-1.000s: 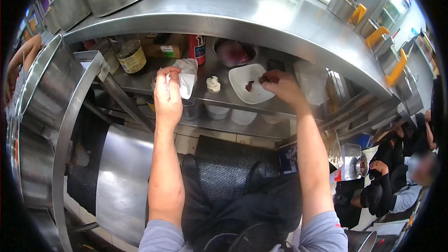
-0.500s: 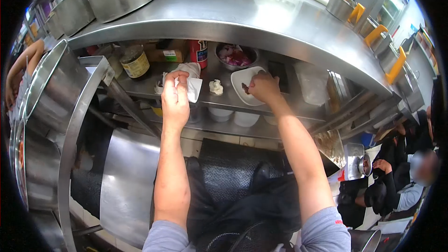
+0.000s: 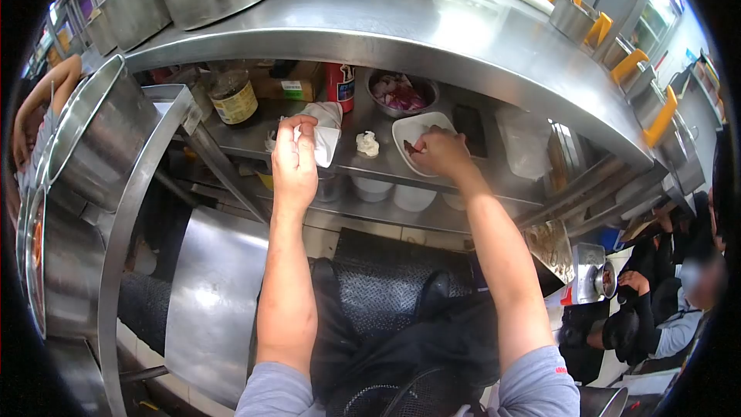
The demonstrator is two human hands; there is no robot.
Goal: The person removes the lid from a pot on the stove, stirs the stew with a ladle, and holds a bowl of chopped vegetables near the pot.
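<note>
My left hand (image 3: 296, 156) is closed round a white paper packet (image 3: 327, 145), in front of a pale cloth (image 3: 324, 113) on the shelf under the steel counter. My right hand (image 3: 441, 151) reaches into a white square dish (image 3: 404, 128), its fingers pinched together at a small dark reddish piece (image 3: 410, 147). Whether the piece is gripped or only touched is hard to see. Between my hands a crumpled white lump (image 3: 367, 144) lies on the shelf.
Behind the dish stands a metal bowl (image 3: 400, 94) of purple-red pieces, beside a red can (image 3: 340, 86) and a labelled jar (image 3: 233, 98). The counter edge (image 3: 370, 48) overhangs the shelf. A co-worker (image 3: 670, 316) is at the right; another person's arm (image 3: 48, 96) shows at the left.
My right hand has moved left and down into the dish, its fingers now at the dark piece. My left hand still has the packet. The view has shifted slightly.
</note>
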